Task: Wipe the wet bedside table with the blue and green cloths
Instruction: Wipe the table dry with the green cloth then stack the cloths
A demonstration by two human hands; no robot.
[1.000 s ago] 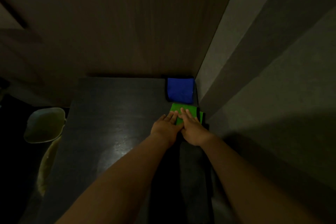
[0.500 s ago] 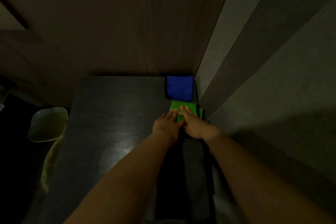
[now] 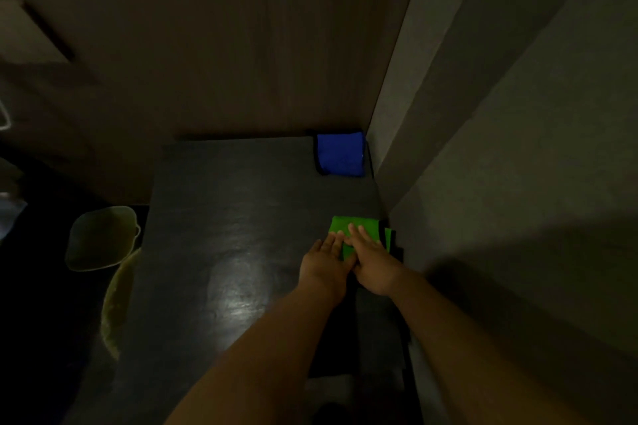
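Note:
A dark bedside table (image 3: pixel 241 217) fills the middle of the view, with a shiny patch near its centre. A folded blue cloth (image 3: pixel 340 153) lies in the far right corner against the wall. A folded green cloth (image 3: pixel 359 228) lies at the table's right edge, nearer to me. My right hand (image 3: pixel 374 260) lies flat on the green cloth, fingers stretched out. My left hand (image 3: pixel 326 260) rests flat beside it, fingertips touching the cloth's left edge. Both hands hide the cloth's near part.
A wood-panelled wall (image 3: pixel 241 45) stands behind the table and a grey wall (image 3: pixel 500 148) runs along its right side. To the left of the table, lower down, sits a pale plastic container (image 3: pixel 102 238). The room is dim.
The green cloth and both hands on it have slid toward me along the right edge, leaving a wider gap between the green cloth and the blue cloth.

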